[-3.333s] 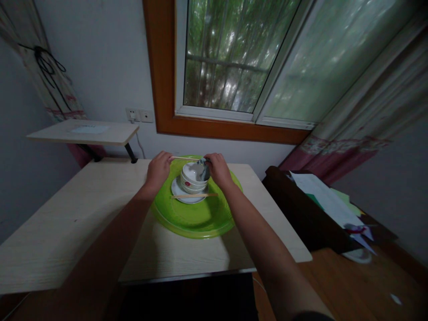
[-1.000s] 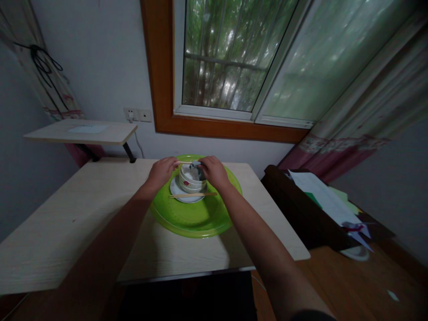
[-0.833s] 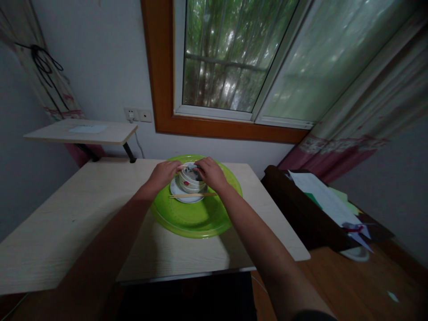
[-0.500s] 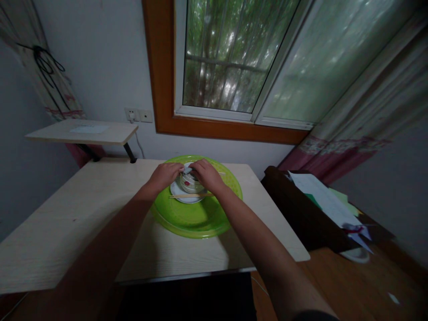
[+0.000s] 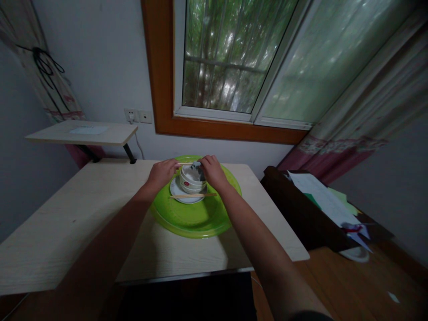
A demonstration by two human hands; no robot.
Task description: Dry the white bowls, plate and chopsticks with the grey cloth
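White bowls (image 5: 191, 188), stacked and with a red mark on the side, stand on a white plate (image 5: 180, 199). The plate rests on a round green tray (image 5: 195, 223). A pair of light wooden chopsticks (image 5: 193, 195) lies across the plate's near side. My left hand (image 5: 163, 173) is closed at the left of the bowls, pinching the end of what looks like another pair of chopsticks (image 5: 186, 163) beyond them. My right hand (image 5: 213, 171) is closed around a pale spoon (image 5: 196, 165) over the top bowl. Part of the spoon is hidden by my fingers.
The tray sits on a pale wooden desk (image 5: 110, 196) by the wall and window. A raised shelf (image 5: 83, 131) with a paper stands at the back left. To the right, a dark cabinet (image 5: 284, 200) carries papers (image 5: 321, 196).
My hands have moved apart above the bowls. The right hand has shifted slightly right with the spoon, and the left hand slightly left. More of the bowls' inside and the far chopsticks now shows.
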